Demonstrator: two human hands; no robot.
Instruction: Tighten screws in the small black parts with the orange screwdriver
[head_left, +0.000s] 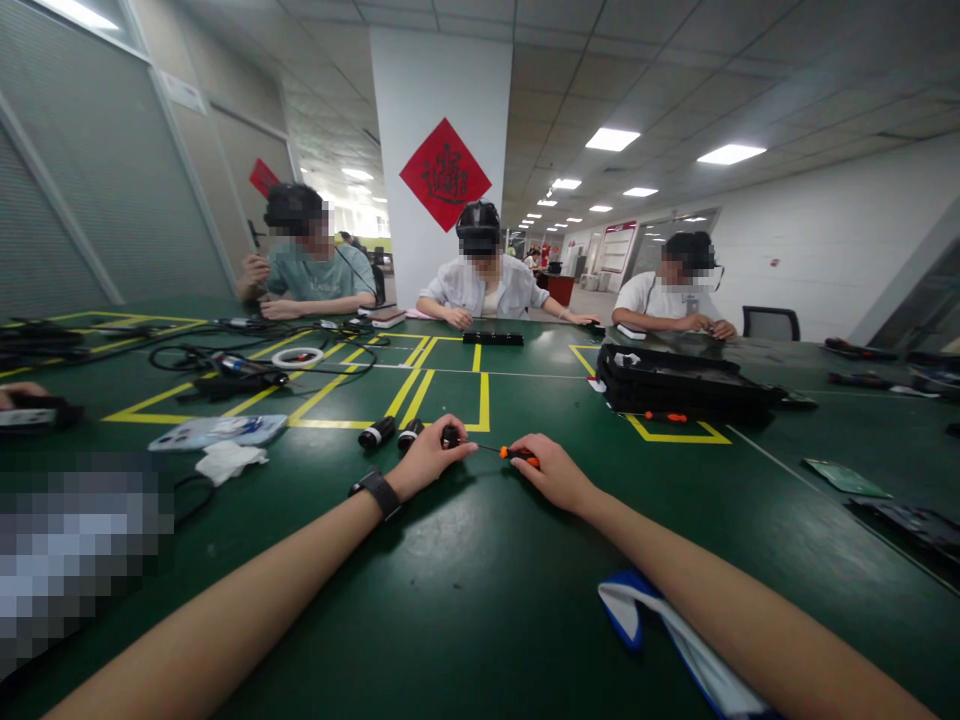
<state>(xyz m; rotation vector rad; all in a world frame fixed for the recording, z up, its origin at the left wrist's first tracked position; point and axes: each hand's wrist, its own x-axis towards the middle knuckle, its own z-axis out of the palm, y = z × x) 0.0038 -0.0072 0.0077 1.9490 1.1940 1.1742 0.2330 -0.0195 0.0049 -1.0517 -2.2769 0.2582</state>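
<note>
My left hand (431, 458) is closed around a small black cylindrical part (450, 436), which its fingers partly hide. In my right hand (553, 472) is a screwdriver (517, 456) with an orange and black handle. Its thin shaft points left, toward the black part; whether the tip touches it I cannot tell. Two more black cylinders with white bands stand close by my left hand: one cylinder (377, 432) lies on its side, the other cylinder (410, 434) is just behind my fingers.
Black plastic trays (675, 380) are stacked at the right, with an orange screwdriver (665, 417) before them. Cables (240, 365), a phone (217, 431) and a crumpled tissue (231, 461) lie left. A blue-white lanyard (675, 630) is near my right forearm. Several people sit around the green table (465, 600).
</note>
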